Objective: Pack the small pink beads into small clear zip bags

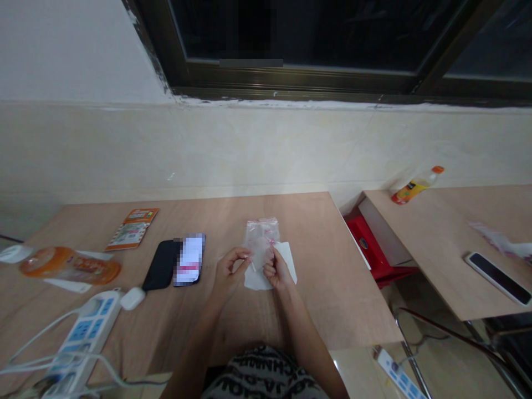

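Both of my hands are raised just over the middle of the wooden table (316, 293), pinching a small clear plastic zip bag (260, 239) with a red strip near its top. My left hand (229, 270) grips the bag's lower left edge with closed fingers. My right hand (277, 270) pinches its lower right edge. A white sheet of paper (288, 259) lies flat on the table under and behind the hands.
Two phones (178, 263) lie left of my hands, with an orange packet (133, 227) beyond them. An orange bottle (68, 266) lies on its side at far left, near a power strip (85, 332) with cables. A second table (449, 249) at right holds a bottle (415, 185) and a phone (497, 277). A red stool (374, 249) sits between the tables.
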`<state>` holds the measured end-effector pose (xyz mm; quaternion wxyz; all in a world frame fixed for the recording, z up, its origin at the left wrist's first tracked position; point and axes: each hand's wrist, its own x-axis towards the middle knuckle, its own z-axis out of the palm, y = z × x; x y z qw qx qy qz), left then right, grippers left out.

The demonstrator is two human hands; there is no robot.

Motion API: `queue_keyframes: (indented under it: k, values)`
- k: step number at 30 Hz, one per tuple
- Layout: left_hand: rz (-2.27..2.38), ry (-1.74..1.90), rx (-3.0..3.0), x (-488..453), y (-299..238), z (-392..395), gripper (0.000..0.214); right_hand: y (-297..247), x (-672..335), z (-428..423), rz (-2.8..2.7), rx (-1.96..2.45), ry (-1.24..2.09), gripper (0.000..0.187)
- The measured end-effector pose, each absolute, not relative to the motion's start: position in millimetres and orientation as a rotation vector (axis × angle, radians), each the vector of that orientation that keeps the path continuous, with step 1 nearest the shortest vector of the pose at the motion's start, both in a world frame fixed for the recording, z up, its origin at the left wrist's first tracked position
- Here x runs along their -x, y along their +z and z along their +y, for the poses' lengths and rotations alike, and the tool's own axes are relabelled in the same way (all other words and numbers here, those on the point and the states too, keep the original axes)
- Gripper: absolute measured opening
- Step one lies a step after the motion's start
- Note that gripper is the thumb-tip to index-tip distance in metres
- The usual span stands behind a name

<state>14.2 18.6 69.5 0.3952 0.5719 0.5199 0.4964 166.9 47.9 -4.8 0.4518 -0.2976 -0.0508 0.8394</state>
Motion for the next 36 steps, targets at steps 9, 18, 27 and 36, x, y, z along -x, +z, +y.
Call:
queue_keyframes:
  k: [9,18,27,36]
  values:
    - [1.390,1.216,-1.525,-12.7,76.6,16.2,0.013,-9.3,-165.4,45.8,-0.123,0.638,2.125,0.046]
    - [1.478,1.172,-1.600,7.8,83.3,22.2,0.015,-9.9,-176.1,41.9,-0.299,0.497,2.302,0.053]
    - [1.461,1.084,-1.719,18.2,98.6,29.6,0.012,-17.3,-175.6,40.8,-0.418,0.401,2.459,0.049]
    - [1.607,1.285,-1.590,32.8,68.9,17.7,0.022,-19.0,-178.8,51.9,-0.236,0.885,1.598,0.045]
